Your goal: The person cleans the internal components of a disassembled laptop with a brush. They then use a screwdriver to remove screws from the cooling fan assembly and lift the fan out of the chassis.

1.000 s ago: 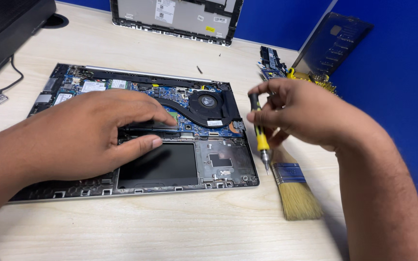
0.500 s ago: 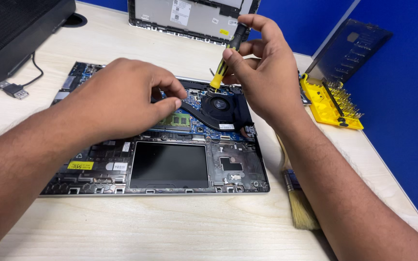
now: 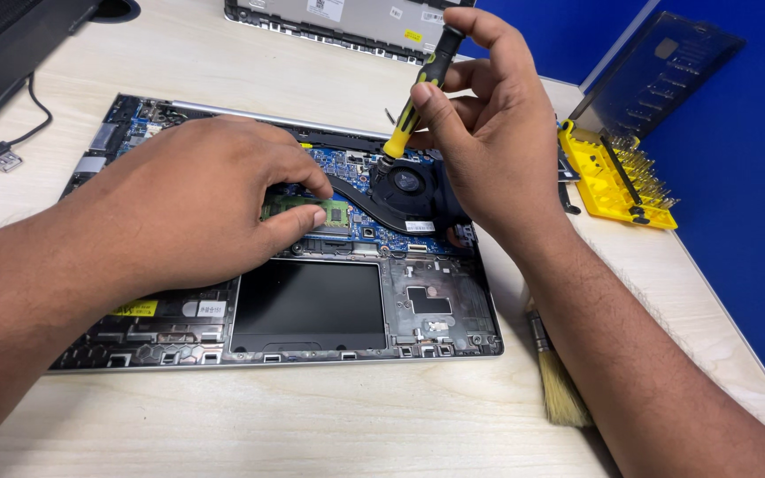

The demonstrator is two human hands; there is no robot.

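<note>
Yellow-and-black screwdriver [image 3: 420, 88] pinched in right hand [image 3: 498, 133], tip at fan [image 3: 407, 184] of opened laptop [image 3: 312, 301] mid-desk. Left hand [image 3: 197, 204] presses the green module [image 3: 325, 212], fingers curled, gripping nothing. Tip could slip and gouge the board. Yellow bit case [image 3: 599, 181] at the desk's right edge holds bits.

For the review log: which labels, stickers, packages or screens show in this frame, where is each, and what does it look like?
Yellow sticker: small rectangle, inside the open laptop, lower left, by the left hand.
White sticker: small rectangle, just right of the yellow one.
White label: on the grey cover panel at the top.
Small yellow sticker: same panel, near the screwdriver in the right hand.
</note>
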